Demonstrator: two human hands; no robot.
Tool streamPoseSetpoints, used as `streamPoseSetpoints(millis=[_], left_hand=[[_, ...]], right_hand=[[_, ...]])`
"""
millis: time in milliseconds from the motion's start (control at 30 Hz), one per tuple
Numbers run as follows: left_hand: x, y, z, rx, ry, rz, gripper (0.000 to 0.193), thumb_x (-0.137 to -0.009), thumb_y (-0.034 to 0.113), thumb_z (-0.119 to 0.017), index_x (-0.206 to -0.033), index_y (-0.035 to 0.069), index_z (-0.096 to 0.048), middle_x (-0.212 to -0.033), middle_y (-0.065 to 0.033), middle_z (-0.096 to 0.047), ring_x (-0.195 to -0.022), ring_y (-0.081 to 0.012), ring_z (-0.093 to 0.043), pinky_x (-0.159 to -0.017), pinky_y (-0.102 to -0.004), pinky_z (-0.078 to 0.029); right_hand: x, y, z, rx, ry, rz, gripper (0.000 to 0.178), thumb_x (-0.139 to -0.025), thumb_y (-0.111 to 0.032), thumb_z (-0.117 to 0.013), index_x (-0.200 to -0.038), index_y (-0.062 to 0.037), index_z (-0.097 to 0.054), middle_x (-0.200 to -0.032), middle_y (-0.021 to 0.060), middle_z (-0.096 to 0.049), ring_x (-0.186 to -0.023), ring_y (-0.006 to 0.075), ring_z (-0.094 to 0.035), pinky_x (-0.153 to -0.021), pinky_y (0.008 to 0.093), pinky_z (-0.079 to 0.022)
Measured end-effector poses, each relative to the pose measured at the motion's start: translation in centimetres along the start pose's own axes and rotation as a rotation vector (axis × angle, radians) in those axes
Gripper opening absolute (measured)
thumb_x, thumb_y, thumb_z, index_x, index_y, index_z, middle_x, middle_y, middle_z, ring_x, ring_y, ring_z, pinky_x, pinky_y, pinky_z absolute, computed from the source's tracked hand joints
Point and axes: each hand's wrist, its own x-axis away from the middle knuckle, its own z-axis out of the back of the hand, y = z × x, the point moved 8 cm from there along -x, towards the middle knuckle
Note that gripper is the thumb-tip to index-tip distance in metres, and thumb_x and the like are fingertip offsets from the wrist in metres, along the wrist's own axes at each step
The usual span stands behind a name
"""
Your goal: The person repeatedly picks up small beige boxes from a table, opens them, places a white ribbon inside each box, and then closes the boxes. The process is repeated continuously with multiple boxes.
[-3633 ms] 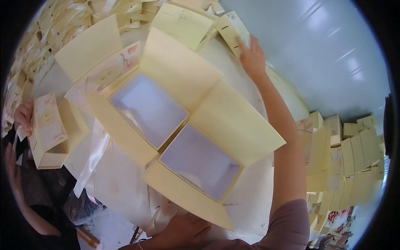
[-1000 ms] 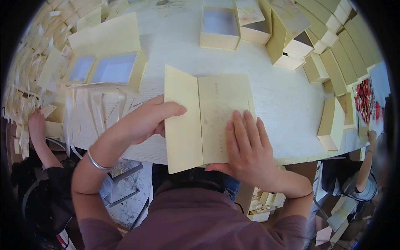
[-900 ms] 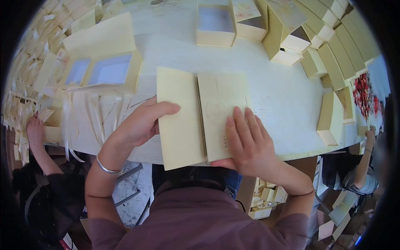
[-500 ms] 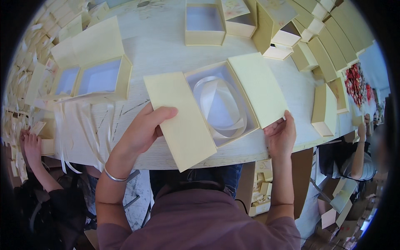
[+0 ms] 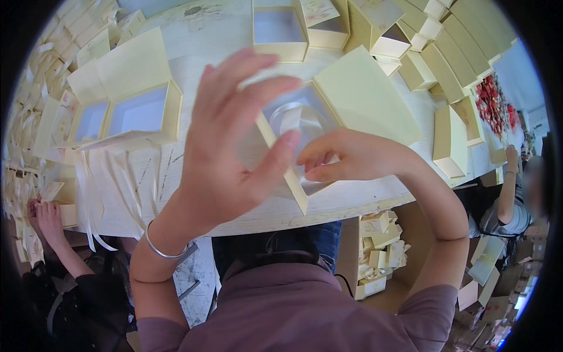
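Observation:
A cream gift box (image 5: 298, 192) with a pale lining lies in front of me on the table. Its right lid panel (image 5: 366, 97) is folded out flat; on the left, only a narrow cream strip shows. Inside is a looped white satin ribbon (image 5: 300, 114), partly covered by my hands. My left hand (image 5: 231, 132), smeared by motion, is raised over the left side of the box with its fingers apart, holding nothing. My right hand (image 5: 355, 155) reaches over the near right part of the box, its fingers curled inward near the ribbon. Whatever those fingers hold, if anything, is hidden.
Another open box (image 5: 138, 111) with two compartments stands to the left, white ribbons (image 5: 108, 188) trailing below it. More cream boxes (image 5: 280, 35) crowd the far edge and right side. A carton of boxes (image 5: 378, 252) sits below the table. Co-workers' hands (image 5: 48, 217) show at both sides.
Both hands have let go of the lid panels. My left hand has risen over the box, and my right has swung inward over it. The left panel no longer lies broad and flat in view.

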Motion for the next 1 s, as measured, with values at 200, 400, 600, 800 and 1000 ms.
streamPoseSetpoints(millis=[200, 400, 600, 800, 1000], left_hand=[[-1.9, 2.1, -1.0, 0.125, -0.119, -0.088, 0.024, -0.07, 0.005, -0.058, -0.094, 0.002, -0.058, -0.103, -0.0131, -0.056, -0.105, -0.0298, -0.05, -0.094, -0.0388, -0.033], [-3.0, 2.0, -1.5, 0.28, -0.124, 0.088, 0.028, -0.073, 0.008, -0.061, -0.099, 0.0, -0.054, -0.1, -0.012, -0.056, -0.1, -0.0232, -0.052, -0.086, -0.0318, -0.039], [-3.2, 1.3, -7.6, 1.051, -0.432, 0.388, 0.017, -0.084, 0.015, -0.052, -0.088, -0.002, -0.054, -0.085, -0.0068, -0.058, -0.082, -0.0134, -0.055, -0.075, -0.0259, -0.042], [-2.8, -0.3, -6.5, 0.615, -0.642, 0.395, 0.028, -0.089, 0.02, -0.042, -0.073, 0.0, -0.054, -0.064, -0.0021, -0.055, -0.065, -0.0101, -0.053, -0.064, -0.0231, -0.041], [-3.7, -2.5, -5.2, 0.266, -0.651, 0.345, 0.026, -0.088, 0.021, -0.044, -0.076, 0.0, -0.054, -0.065, -0.0039, -0.054, -0.07, -0.0123, -0.052, -0.066, -0.0254, -0.04]], right_hand=[[-1.1, 1.1, 0.8, 0.259, 0.079, -0.08, 0.019, -0.08, -0.016, -0.054, -0.077, 0.0034, -0.054, -0.07, 0.013, -0.061, -0.066, 0.0194, -0.06, -0.062, 0.0285, -0.046], [2.2, -3.5, 8.3, -0.811, 0.477, 0.164, 0.016, -0.087, -0.01, -0.043, -0.094, 0.003, -0.046, -0.085, 0.0178, -0.061, -0.073, 0.0207, -0.062, -0.064, 0.0275, -0.052], [3.0, -9.4, 9.9, -0.865, 0.693, 0.335, 0.026, -0.09, -0.011, -0.037, -0.109, 0.0071, -0.041, -0.09, 0.0146, -0.057, -0.077, 0.0202, -0.059, -0.07, 0.0268, -0.049], [10.7, -10.4, 19.9, -0.9, 0.703, 0.749, 0.031, -0.087, -0.005, -0.042, -0.114, 0.0097, -0.04, -0.09, 0.0147, -0.057, -0.073, 0.0153, -0.056, -0.066, 0.0261, -0.049], [21.6, -7.1, 27.9, -1.175, 0.732, 0.729, 0.026, -0.092, -0.015, -0.032, -0.094, 0.0078, -0.044, -0.057, -0.0004, -0.027, -0.045, 0.0082, -0.019, -0.042, 0.0225, -0.016]])
